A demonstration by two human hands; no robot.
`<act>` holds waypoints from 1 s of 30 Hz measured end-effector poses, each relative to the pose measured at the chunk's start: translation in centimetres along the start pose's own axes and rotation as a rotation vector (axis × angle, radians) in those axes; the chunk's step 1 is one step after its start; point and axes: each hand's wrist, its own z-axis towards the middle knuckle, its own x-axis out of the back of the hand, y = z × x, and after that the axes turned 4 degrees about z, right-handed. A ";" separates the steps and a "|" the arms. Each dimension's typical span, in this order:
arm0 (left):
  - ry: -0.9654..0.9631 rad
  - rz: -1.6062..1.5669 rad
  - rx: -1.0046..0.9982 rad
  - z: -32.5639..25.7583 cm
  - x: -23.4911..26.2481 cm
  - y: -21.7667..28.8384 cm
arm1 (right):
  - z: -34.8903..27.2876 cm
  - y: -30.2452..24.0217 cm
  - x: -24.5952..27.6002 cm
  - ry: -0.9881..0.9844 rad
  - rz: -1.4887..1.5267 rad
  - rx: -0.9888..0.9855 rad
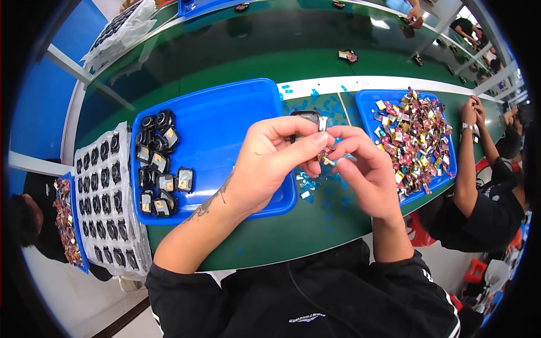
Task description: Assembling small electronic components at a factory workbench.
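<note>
My left hand (267, 160) is closed around a small black plastic housing (307, 115), its thumb lying along a pale rectangular piece (322, 124) beside it. A small red circuit board (326, 151) shows between the two hands, just below the left thumb tip. My right hand (365, 169) is closed in a loose pinch at the board's right side; its fingertips partly cover the board. Both hands are above the green table, between a blue tray (225, 163) and a second blue tray (366, 100) heaped with red circuit boards (414, 141).
Black housings (163, 186) lie in the left tray's left part. Further left stands a white tray (107, 197) of round black parts. Blue film scraps (324, 200) litter the green table (248, 248). A conveyor (253, 50) runs behind. A co-worker (479, 203) sits at right.
</note>
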 end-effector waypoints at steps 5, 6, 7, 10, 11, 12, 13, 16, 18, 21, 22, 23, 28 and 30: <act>-0.048 0.009 0.017 -0.1 0.0 0.4 | -0.4 0.5 0.8 -0.106 0.186 -0.120; -0.058 -0.028 0.020 -0.1 0.1 0.4 | -0.4 0.3 1.0 -0.091 0.170 -0.087; -0.067 -0.064 0.022 0.0 0.2 0.4 | -0.4 0.2 1.2 -0.076 0.153 -0.052; -0.038 -0.089 0.019 -0.1 0.1 0.4 | -0.8 0.0 1.5 -0.013 0.329 -0.094; -0.041 -0.089 0.019 0.0 0.1 0.4 | -0.8 0.1 1.5 -0.011 0.327 -0.092; -0.039 -0.125 0.027 0.1 0.2 0.4 | -0.9 0.1 1.6 0.032 0.298 -0.010; -0.030 -0.160 0.034 0.0 0.3 0.5 | -0.8 0.3 1.5 0.069 0.273 0.071; -0.014 -0.038 -0.001 -0.1 0.5 0.1 | -1.2 -1.3 1.9 0.348 0.079 0.064; 0.006 0.088 -0.035 -0.4 -0.1 0.1 | -1.2 -1.7 3.9 0.508 -0.420 0.209; 0.015 0.311 -0.115 -0.4 -0.8 0.0 | -2.2 -2.5 7.8 0.474 -1.017 0.043; 0.014 0.407 -0.157 -0.5 -1.0 -0.2 | -2.0 -2.7 7.9 0.421 -1.142 0.048; -0.011 0.325 -0.105 -0.5 -1.3 -0.1 | -1.7 -2.7 7.6 0.417 -1.098 0.122; -0.139 0.189 0.029 -1.0 -1.5 -0.1 | -0.4 -3.1 1.6 0.047 -0.181 0.067; -0.216 0.085 0.099 -0.8 -1.7 0.0 | -0.1 -2.4 1.3 -0.052 -0.110 0.105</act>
